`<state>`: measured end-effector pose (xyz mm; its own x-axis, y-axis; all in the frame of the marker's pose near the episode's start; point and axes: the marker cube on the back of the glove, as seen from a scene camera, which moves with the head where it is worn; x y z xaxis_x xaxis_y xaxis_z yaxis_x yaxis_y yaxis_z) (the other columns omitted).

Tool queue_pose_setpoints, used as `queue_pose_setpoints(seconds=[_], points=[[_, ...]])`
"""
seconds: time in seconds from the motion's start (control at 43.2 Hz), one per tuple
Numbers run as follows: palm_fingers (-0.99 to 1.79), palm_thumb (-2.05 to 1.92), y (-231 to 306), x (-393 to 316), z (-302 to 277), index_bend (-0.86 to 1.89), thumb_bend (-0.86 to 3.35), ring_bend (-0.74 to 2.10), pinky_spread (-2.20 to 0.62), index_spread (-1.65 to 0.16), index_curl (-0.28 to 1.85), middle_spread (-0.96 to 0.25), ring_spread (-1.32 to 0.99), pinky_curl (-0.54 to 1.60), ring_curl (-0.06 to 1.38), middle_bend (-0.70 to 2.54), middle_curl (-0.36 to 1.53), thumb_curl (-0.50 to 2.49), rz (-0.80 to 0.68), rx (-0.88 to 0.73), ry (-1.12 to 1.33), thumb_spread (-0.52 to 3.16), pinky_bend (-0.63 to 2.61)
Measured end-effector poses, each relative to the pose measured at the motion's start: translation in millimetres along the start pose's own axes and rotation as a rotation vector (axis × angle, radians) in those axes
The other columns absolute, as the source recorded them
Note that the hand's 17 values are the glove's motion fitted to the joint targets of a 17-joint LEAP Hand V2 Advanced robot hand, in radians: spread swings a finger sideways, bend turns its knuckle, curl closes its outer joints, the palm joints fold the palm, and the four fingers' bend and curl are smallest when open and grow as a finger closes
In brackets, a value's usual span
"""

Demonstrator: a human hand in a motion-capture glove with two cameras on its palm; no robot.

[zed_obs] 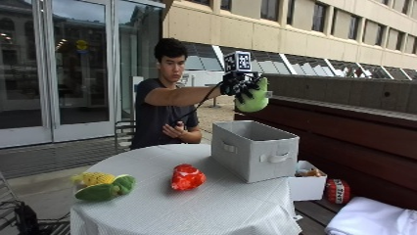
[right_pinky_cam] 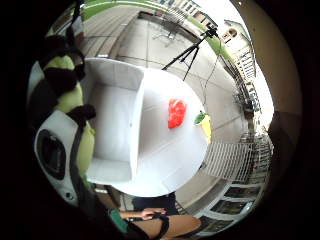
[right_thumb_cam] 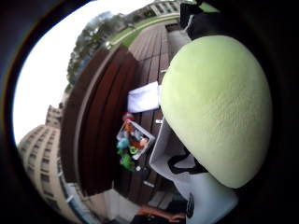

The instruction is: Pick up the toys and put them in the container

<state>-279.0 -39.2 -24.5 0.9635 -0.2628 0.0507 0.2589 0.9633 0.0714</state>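
Note:
My gloved right hand (zed_obs: 239, 86) is raised well above the grey fabric container (zed_obs: 254, 149) and grips a light green plush toy (zed_obs: 255, 99). That green toy (right_thumb_cam: 217, 107) fills much of the thumb side palm view and shows beside the black straps (right_pinky_cam: 67, 95) in the other palm view. The container (right_pinky_cam: 115, 125) lies below the palm and looks empty inside. On the white round table (zed_obs: 182, 205) lie a red plush toy (zed_obs: 187, 177) near the middle and a yellow and green plush toy (zed_obs: 102, 186) at the left edge.
A small white box of toys (zed_obs: 308, 182) and a red toy (zed_obs: 336, 191) sit on the wooden bench behind the table. A white cloth (zed_obs: 371, 218) lies on the bench. A tripod (right_pinky_cam: 192, 50) stands on the paving. The person's bare left hand (zed_obs: 174, 130) is held near the chest.

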Motion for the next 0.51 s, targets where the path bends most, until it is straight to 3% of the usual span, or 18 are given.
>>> queue_pose_setpoints(seconds=[0.046, 0.07, 0.116, 0.139, 0.324, 0.51], points=[[0.72, 0.59, 3, 2, 2, -0.01, 0.07, 0.95, -0.44, -0.42, 0.27, -0.53, -0.46, 0.43, 0.51, 0.08, 0.77, 0.93, -0.019, -0.009, -0.006, 0.78, 1.05], [0.42, 0.48, 6, 2, 1, -0.07, -0.01, 0.94, -0.4, -0.41, 0.25, -0.44, -0.41, 0.46, 0.51, -0.01, 0.74, 0.87, -0.025, -0.003, -0.004, 0.83, 1.13], [0.26, 0.39, 12, 3, -3, -0.03, -0.06, 0.94, -0.37, -0.39, 0.25, -0.36, -0.36, 0.5, 0.54, 0.04, 0.73, 0.81, -0.029, 0.019, 0.005, 0.89, 1.23], [0.05, 0.23, 14, 5, -6, -0.05, -0.16, 0.86, -0.33, -0.38, 0.23, -0.31, -0.31, 0.51, 0.51, 0.03, 0.71, 0.76, -0.03, 0.031, 0.01, 0.89, 1.3], [-0.06, -0.01, 25, 40, -26, 0.05, -0.09, 0.84, -0.18, -0.34, 0.16, -0.08, -0.16, 0.49, 0.43, 0.14, 0.62, 0.6, -0.024, 0.098, 0.046, 0.96, 1.45], [-0.08, -0.04, 35, 107, -42, 0.1, -0.06, 0.83, -0.11, -0.34, 0.15, 0.01, -0.08, 0.46, 0.41, 0.18, 0.57, 0.51, 0.037, 0.093, 0.095, 0.98, 1.45]])
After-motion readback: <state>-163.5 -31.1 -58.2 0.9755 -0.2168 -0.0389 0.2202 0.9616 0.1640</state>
